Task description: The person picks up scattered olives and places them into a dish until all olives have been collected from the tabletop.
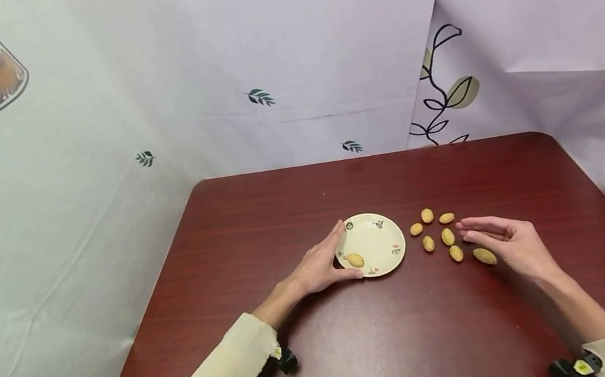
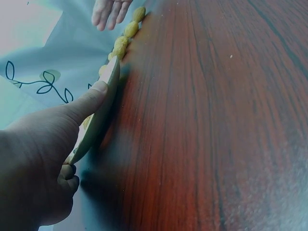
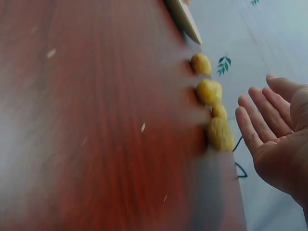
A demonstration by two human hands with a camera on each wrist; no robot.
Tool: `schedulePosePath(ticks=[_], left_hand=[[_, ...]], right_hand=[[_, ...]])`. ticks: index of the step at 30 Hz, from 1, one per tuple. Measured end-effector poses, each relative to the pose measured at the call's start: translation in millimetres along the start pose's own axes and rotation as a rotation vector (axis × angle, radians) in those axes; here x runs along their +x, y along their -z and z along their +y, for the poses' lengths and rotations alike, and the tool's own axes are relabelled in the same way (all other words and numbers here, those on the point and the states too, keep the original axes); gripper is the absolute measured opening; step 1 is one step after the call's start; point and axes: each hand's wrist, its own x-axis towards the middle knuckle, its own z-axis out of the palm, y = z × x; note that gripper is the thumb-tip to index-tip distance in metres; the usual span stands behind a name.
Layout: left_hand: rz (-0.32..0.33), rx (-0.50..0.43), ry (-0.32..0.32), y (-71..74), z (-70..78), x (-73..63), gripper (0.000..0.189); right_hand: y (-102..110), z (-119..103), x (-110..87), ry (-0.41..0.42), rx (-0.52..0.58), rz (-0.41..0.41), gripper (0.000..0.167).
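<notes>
A round cream plate (image 1: 373, 236) with small printed motifs lies on the table, and one small yellow, potato-like oval (image 1: 355, 260) sits on it near the left rim. My left hand (image 1: 324, 265) grips the plate's left edge. In the left wrist view its thumb (image 2: 94, 98) lies over the rim while the other fingers curl at the lower edge. Several more yellow ovals (image 1: 448, 237) lie loose to the right of the plate. My right hand (image 1: 512, 243) hovers beside them, fingers loosely extended and holding nothing. A larger oval (image 1: 485, 257) lies just below its fingertips.
The dark red wooden table (image 1: 423, 335) has rounded far corners. Pale printed cloth (image 1: 285, 51) hangs behind it and along its sides. A dark band with a small device (image 1: 575, 367) is on the right wrist, and another device (image 1: 286, 360) on the left.
</notes>
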Motion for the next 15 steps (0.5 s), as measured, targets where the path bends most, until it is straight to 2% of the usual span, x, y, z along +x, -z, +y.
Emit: schedulePosePath(ticks=[7, 15], left_hand=[[-0.004, 0.001, -0.001, 0.3, 0.3, 0.6, 0.116], [-0.005, 0.004, -0.001, 0.0, 0.5, 0.2, 0.116]], right_hand=[[10, 10, -10.4, 0.012, -0.046, -0.016, 0.04], [14, 19, -18.0, -0.047, -0.047, -0.058, 0.048]])
